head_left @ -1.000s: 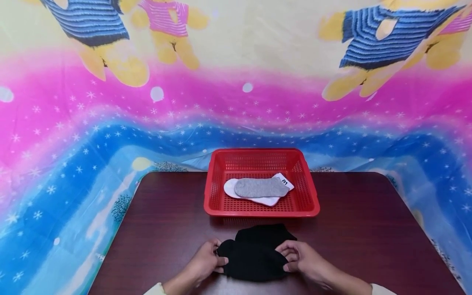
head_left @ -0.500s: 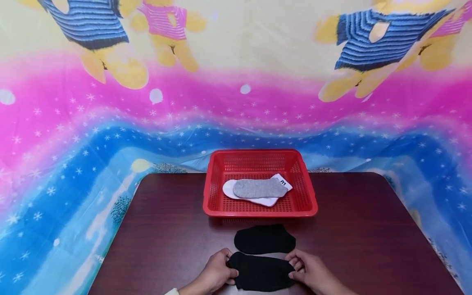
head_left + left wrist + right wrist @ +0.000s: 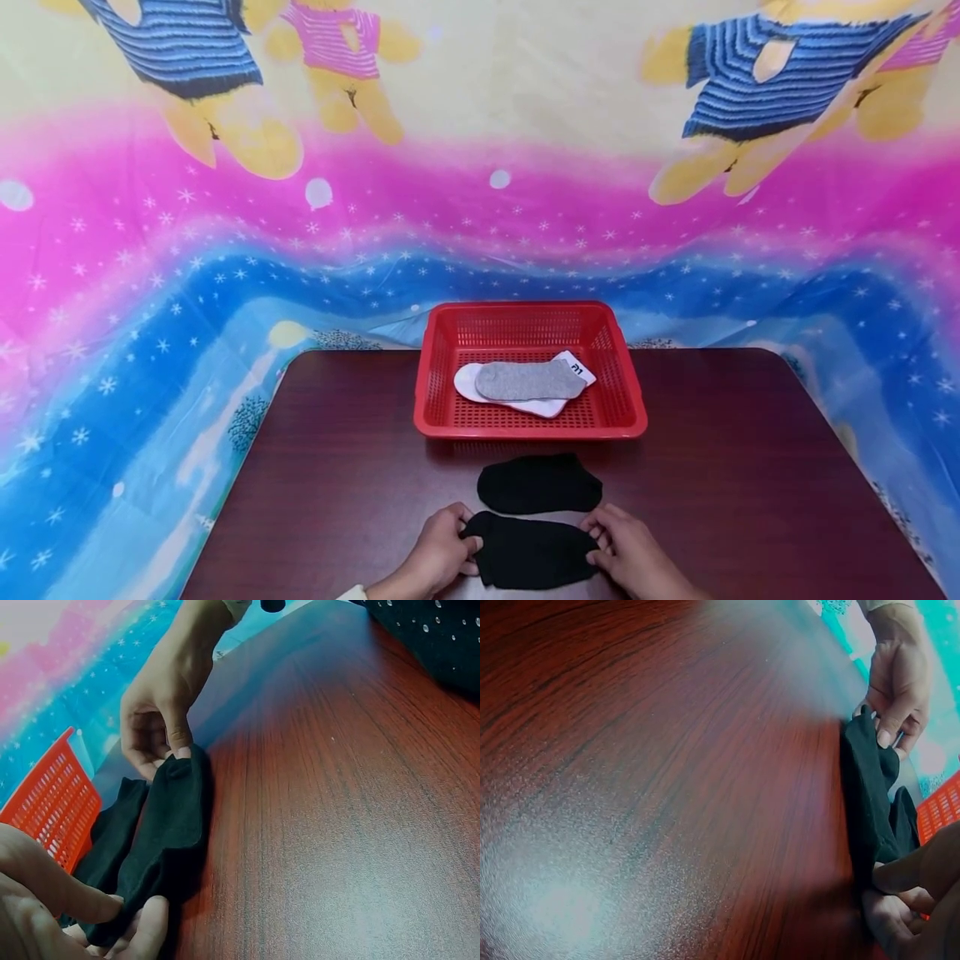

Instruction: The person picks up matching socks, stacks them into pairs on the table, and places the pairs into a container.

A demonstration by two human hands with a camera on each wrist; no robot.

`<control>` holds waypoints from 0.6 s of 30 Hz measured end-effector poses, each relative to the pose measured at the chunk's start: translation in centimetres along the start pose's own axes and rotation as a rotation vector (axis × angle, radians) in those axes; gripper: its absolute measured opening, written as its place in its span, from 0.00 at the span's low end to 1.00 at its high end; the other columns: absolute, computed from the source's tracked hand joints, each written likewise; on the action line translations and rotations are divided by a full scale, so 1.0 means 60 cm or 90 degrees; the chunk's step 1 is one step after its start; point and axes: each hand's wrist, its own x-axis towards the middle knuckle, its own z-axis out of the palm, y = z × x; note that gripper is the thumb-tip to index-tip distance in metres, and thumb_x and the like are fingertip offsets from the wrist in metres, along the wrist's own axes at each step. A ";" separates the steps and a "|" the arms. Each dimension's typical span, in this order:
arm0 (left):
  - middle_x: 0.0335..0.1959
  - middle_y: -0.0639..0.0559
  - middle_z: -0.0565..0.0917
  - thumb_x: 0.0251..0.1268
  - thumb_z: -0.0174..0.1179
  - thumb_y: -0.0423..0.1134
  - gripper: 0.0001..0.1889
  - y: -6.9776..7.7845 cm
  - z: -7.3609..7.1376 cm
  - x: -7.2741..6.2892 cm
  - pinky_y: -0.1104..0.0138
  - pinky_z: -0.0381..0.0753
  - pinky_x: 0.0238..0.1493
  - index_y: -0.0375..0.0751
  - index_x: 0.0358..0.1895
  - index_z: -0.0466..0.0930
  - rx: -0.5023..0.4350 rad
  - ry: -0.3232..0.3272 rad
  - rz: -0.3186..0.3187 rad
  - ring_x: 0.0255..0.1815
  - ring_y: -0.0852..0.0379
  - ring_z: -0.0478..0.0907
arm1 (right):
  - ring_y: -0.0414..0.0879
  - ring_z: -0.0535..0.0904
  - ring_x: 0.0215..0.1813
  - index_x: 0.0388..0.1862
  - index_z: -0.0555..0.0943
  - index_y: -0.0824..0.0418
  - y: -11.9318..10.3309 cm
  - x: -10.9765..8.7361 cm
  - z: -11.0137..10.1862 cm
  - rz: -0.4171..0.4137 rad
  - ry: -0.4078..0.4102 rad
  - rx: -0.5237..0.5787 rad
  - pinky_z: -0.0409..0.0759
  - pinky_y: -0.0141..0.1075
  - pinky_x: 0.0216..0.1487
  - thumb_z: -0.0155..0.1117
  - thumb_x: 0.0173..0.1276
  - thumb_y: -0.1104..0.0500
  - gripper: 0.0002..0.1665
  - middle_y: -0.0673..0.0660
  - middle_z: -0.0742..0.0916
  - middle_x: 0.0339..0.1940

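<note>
A black sock [image 3: 536,553] stretches between both hands, close over the table near its front. My left hand [image 3: 442,546] pinches its left end between thumb and fingers; my right hand [image 3: 630,546] pinches its right end. Just beyond it, a second black sock [image 3: 538,484] lies flat on the table. In the left wrist view the held sock [image 3: 169,817] runs from the near fingers to the other hand [image 3: 161,705]. The right wrist view has the same sock [image 3: 866,787] gripped at both ends, its near edge raised off the wood.
Behind the socks stands a red perforated basket [image 3: 531,433]. Inside it a grey sock [image 3: 528,381] lies on white socks [image 3: 542,408]. The dark wooden table [image 3: 337,450] extends to both sides, and a printed cloth [image 3: 450,208] hangs behind it.
Both hands have brought the held sock toward the table's front and slightly right. It no longer overlaps the second black sock, which now shows whole. The last half second shows almost no movement.
</note>
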 end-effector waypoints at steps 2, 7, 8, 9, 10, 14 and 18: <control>0.24 0.51 0.78 0.57 0.61 0.16 0.09 -0.001 0.000 0.000 0.64 0.85 0.20 0.30 0.37 0.75 -0.007 -0.001 0.003 0.19 0.60 0.78 | 0.28 0.69 0.33 0.43 0.81 0.54 -0.003 0.001 -0.002 0.006 -0.003 -0.007 0.72 0.27 0.32 0.79 0.54 0.66 0.19 0.43 0.76 0.35; 0.24 0.52 0.76 0.55 0.64 0.17 0.10 0.004 0.000 -0.002 0.65 0.85 0.21 0.30 0.35 0.75 -0.035 -0.022 -0.001 0.16 0.62 0.76 | 0.29 0.68 0.34 0.46 0.80 0.55 -0.009 0.003 -0.003 0.018 -0.025 -0.038 0.73 0.29 0.33 0.79 0.54 0.66 0.23 0.48 0.74 0.39; 0.23 0.53 0.76 0.55 0.64 0.18 0.10 0.007 0.000 -0.003 0.66 0.85 0.21 0.31 0.35 0.75 -0.037 -0.029 -0.001 0.15 0.63 0.76 | 0.30 0.67 0.35 0.47 0.80 0.55 -0.011 0.003 -0.003 0.009 -0.026 -0.052 0.73 0.30 0.33 0.79 0.54 0.66 0.23 0.48 0.74 0.40; 0.23 0.53 0.76 0.55 0.65 0.19 0.09 0.012 0.000 -0.004 0.66 0.84 0.21 0.31 0.35 0.75 -0.039 -0.035 0.001 0.14 0.63 0.76 | 0.30 0.68 0.35 0.47 0.79 0.55 -0.014 0.003 -0.003 -0.005 -0.023 -0.066 0.73 0.30 0.34 0.79 0.54 0.66 0.23 0.48 0.74 0.41; 0.23 0.53 0.76 0.55 0.66 0.21 0.09 0.018 0.000 -0.004 0.66 0.84 0.22 0.32 0.35 0.76 -0.037 -0.040 0.003 0.14 0.64 0.76 | 0.30 0.68 0.36 0.46 0.79 0.55 -0.011 0.004 0.000 -0.044 -0.010 -0.079 0.72 0.31 0.33 0.78 0.56 0.66 0.21 0.48 0.74 0.40; 0.22 0.53 0.78 0.62 0.66 0.27 0.06 0.048 0.002 -0.009 0.65 0.85 0.24 0.34 0.36 0.77 -0.036 -0.065 0.000 0.15 0.63 0.77 | 0.29 0.70 0.37 0.46 0.79 0.55 -0.037 0.007 -0.005 -0.120 -0.014 -0.042 0.74 0.30 0.35 0.73 0.65 0.63 0.14 0.46 0.76 0.41; 0.21 0.48 0.82 0.69 0.63 0.31 0.03 0.081 0.015 -0.015 0.62 0.87 0.27 0.35 0.37 0.79 -0.046 -0.098 -0.003 0.17 0.61 0.80 | 0.27 0.75 0.39 0.49 0.79 0.56 -0.082 0.011 -0.020 -0.072 -0.084 0.104 0.78 0.28 0.37 0.67 0.73 0.55 0.11 0.49 0.80 0.44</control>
